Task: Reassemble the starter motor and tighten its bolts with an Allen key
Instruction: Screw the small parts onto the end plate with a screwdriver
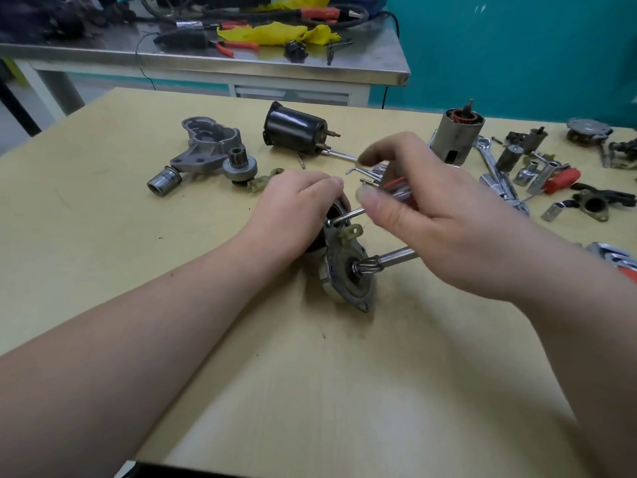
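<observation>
The starter motor lies on its side in the middle of the wooden table, its grey end plate and toothed shaft facing right. My left hand grips the motor's dark body from above. My right hand holds a red-handled Allen key set, thumb and fingers curled round it. One key sticks out to the left, its tip at a bolt on the end plate's upper rim. Other keys fan out above my thumb.
A grey housing, a pinion gear, a small sleeve and a black motor can lie at the back left. An armature, sockets and wrenches crowd the right. A steel bench stands behind.
</observation>
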Available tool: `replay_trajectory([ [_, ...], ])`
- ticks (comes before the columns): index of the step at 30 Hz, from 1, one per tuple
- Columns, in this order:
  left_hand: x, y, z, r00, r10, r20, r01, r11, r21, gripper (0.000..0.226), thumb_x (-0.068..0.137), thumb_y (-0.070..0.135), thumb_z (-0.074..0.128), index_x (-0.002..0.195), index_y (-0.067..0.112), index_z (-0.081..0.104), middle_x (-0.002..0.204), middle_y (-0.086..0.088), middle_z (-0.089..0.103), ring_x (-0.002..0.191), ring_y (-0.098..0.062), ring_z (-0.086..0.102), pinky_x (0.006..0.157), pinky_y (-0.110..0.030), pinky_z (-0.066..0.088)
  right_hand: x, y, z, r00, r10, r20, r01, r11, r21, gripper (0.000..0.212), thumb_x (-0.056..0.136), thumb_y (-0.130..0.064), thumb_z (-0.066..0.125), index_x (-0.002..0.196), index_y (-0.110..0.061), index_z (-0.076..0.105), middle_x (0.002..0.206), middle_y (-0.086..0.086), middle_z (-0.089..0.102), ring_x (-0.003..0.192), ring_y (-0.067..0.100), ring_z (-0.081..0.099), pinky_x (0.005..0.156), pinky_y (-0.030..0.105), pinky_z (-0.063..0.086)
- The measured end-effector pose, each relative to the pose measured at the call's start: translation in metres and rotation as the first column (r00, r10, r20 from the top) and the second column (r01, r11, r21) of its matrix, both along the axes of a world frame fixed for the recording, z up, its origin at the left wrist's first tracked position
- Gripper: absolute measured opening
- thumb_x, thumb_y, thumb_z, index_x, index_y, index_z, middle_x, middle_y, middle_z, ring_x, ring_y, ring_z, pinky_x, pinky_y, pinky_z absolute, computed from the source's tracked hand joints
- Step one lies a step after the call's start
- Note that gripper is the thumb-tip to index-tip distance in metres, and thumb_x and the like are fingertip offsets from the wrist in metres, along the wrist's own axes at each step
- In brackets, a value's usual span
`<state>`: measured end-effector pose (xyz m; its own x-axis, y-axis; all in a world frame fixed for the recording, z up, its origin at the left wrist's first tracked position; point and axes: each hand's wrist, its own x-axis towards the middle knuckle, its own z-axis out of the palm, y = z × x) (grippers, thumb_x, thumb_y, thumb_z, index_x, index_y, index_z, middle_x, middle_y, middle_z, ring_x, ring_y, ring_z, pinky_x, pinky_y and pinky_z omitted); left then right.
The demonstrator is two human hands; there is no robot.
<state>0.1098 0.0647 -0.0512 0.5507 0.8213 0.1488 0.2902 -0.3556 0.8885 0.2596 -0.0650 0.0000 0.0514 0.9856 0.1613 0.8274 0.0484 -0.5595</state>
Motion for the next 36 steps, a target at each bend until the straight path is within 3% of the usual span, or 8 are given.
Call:
replay_trajectory([
  [3, 0.001, 0.0, 0.0, 1.0, 0.025, -0.004, -0.025, 1.0, -0.008, 0.05, 0.104, 0.024, 0.057, 0.055, 0.025, 0.066, 0.056, 0.009, 0.052, 0.058, -0.01, 0.048, 0.061, -0.035, 0.036, -0.004, 0.002, -0.001, 0.997, -0.067, 0.027, 0.066, 0.997, 0.042, 0.041, 0.097, -0.074, 0.026, 0.123, -0.044, 0.038, 0.096, -0.023, 0.063, 0.093, -0.003, 0.061, 0.072, 0.026, 0.048],
  [8, 0.0, 0.0, -0.001, 1.0, 0.021, 0.008, -0.021, 1.0, -0.005, 0.042, 0.101, 0.026, 0.056, 0.063, 0.012, 0.063, 0.058, 0.009, 0.046, 0.06, -0.011, 0.043, 0.059, -0.033, 0.031, -0.007, 0.002, -0.007, 0.979, -0.045, -0.2, 0.081, 0.981, 0.174, 0.015, 0.101, -0.042, 0.068, 0.109, -0.043, 0.054, 0.095, -0.016, 0.069, 0.091, 0.002, 0.067, 0.077, 0.018, 0.055],
  [12, -0.001, 0.002, -0.003, 1.0, 0.026, 0.009, -0.026, 0.999, -0.031, 0.038, 0.105, 0.024, 0.058, 0.08, -0.003, 0.068, 0.069, -0.006, 0.052, 0.069, -0.018, 0.05, 0.067, -0.038, 0.039, 0.001, 0.0, -0.009, 0.961, 0.001, -0.277, 0.057, 0.977, 0.203, 0.025, 0.094, -0.029, 0.081, 0.112, -0.043, 0.071, 0.101, -0.017, 0.074, 0.102, 0.009, 0.071, 0.092, 0.039, 0.06],
  [17, -0.001, 0.001, -0.001, 0.999, 0.037, -0.007, -0.038, 0.999, -0.03, 0.039, 0.106, 0.026, 0.057, 0.086, -0.004, 0.071, 0.087, -0.031, 0.063, 0.075, -0.025, 0.056, 0.08, -0.055, 0.051, 0.001, -0.001, -0.016, 0.975, -0.067, -0.213, 0.129, 0.948, 0.292, 0.038, 0.101, -0.055, 0.059, 0.136, -0.043, 0.069, 0.076, -0.047, 0.058, 0.082, -0.018, 0.059, 0.073, 0.0, 0.04],
  [22, -0.001, 0.001, -0.002, 0.999, 0.046, -0.02, -0.047, 0.997, -0.057, 0.045, 0.107, 0.026, 0.057, 0.065, 0.017, 0.074, 0.06, -0.002, 0.06, 0.062, -0.015, 0.055, 0.063, -0.038, 0.04, 0.003, -0.003, -0.017, 0.975, -0.061, -0.212, 0.124, 0.945, 0.303, 0.042, 0.102, -0.03, 0.067, 0.143, -0.039, 0.063, 0.095, -0.028, 0.071, 0.095, 0.0, 0.067, 0.088, 0.018, 0.052],
  [25, 0.0, 0.002, -0.003, 0.999, 0.042, -0.024, -0.043, 0.998, -0.053, 0.042, 0.106, 0.027, 0.056, 0.074, 0.011, 0.077, 0.077, -0.017, 0.07, 0.071, -0.017, 0.061, 0.072, -0.037, 0.048, 0.01, -0.004, -0.019, 0.954, -0.075, -0.292, 0.148, 0.96, 0.239, 0.038, 0.102, -0.039, 0.068, 0.139, -0.036, 0.066, 0.11, -0.02, 0.075, 0.109, 0.004, 0.07, 0.099, 0.035, 0.058],
  [30, 0.0, 0.001, -0.002, 0.998, 0.053, -0.034, -0.054, 0.997, -0.048, 0.042, 0.107, 0.027, 0.055, 0.075, 0.011, 0.078, 0.084, -0.019, 0.072, 0.075, -0.023, 0.064, 0.073, -0.038, 0.049, -0.001, -0.004, -0.024, 0.926, -0.089, -0.368, 0.221, 0.916, 0.334, 0.03, 0.098, -0.051, 0.061, 0.125, -0.044, 0.07, 0.082, -0.041, 0.068, 0.084, -0.017, 0.065, 0.07, 0.004, 0.048],
  [36, 0.0, 0.002, -0.003, 0.997, 0.057, -0.046, -0.059, 0.997, -0.043, 0.042, 0.107, 0.031, 0.055, 0.08, 0.011, 0.08, 0.085, -0.017, 0.073, 0.087, -0.031, 0.068, 0.079, -0.042, 0.053, 0.004, -0.003, -0.029, 0.909, -0.099, -0.405, 0.222, 0.938, 0.267, 0.039, 0.101, -0.017, 0.072, 0.136, -0.035, 0.069, 0.11, -0.016, 0.077, 0.106, 0.002, 0.07, 0.093, 0.025, 0.059],
])
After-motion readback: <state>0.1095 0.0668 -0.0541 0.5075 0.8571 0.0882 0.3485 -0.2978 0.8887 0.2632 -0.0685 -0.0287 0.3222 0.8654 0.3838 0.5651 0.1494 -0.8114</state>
